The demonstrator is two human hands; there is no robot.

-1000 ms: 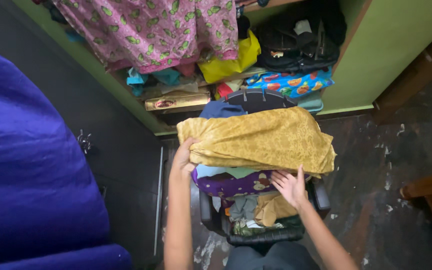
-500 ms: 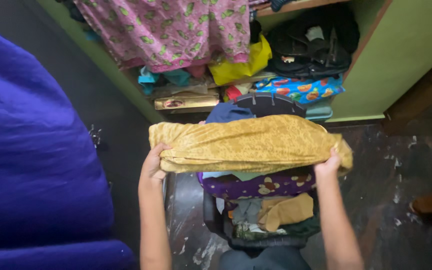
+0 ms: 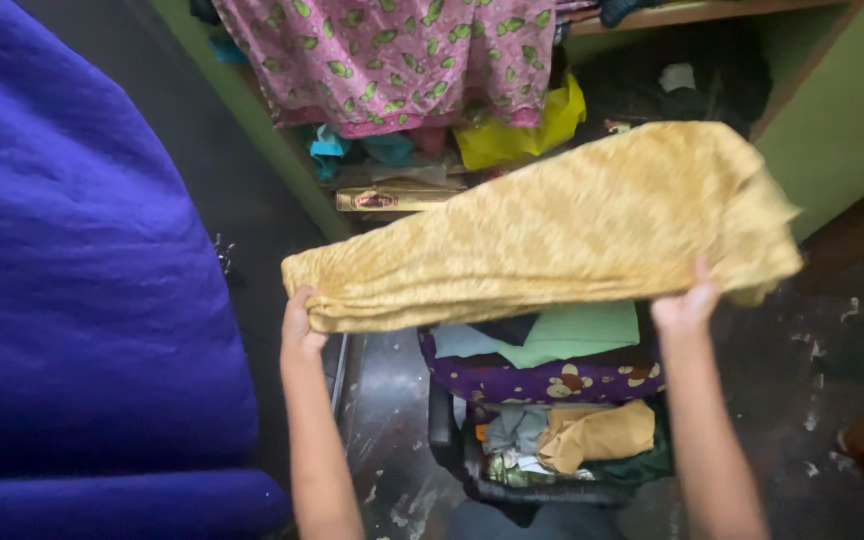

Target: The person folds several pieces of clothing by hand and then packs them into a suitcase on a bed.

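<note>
Two hands (image 3: 299, 330) gripping mustard cloth (image 3: 562, 225), long golden box (image 3: 389, 199) behind

A pink leaf-print cloth (image 3: 402, 55) hangs over a yellow bag (image 3: 517, 135), beside blue fabric (image 3: 82, 280)

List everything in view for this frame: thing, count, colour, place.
folded patterned cloth: 1, mustard yellow, lifted above the pile, held at both ends
pile of mixed clothes: 1, purple, green, tan, grey, on a dark chair below the cloth
leaf-print fabric: 1, pink with green leaves, hanging over the shelf at top
plastic bag: 1, yellow, on the shelf under the pink fabric
flat long box: 1, gold, lower shelf edge
shelf unit wall: 1, light green, right
draped fabric: 1, deep blue, left side
floor: 1, dark and stained, right
left hand: 1, grip on the cloth's left end
right hand: 1, grip on the cloth's right end
</note>
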